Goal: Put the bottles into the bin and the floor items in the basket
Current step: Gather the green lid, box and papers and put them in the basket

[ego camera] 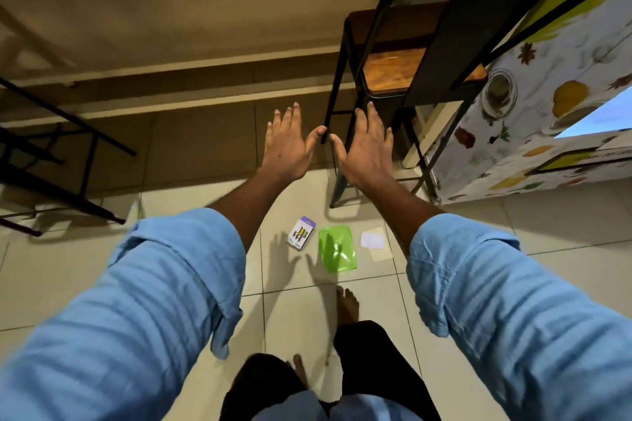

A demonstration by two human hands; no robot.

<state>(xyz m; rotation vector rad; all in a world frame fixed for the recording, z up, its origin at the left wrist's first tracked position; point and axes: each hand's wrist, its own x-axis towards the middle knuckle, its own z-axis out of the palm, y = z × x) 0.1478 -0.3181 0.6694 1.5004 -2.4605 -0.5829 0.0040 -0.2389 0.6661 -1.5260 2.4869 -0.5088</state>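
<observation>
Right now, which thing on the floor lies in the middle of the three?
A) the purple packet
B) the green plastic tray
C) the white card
B: the green plastic tray lies on the floor tiles between the purple packet on one side and the white card on the other.

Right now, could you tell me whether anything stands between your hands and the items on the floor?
Nothing visible does. The left hand and right hand are open and empty above the packet, green plastic item and white card, which lie apart on bare tiles. The chair stands beyond them. The basket is out of view.
</observation>
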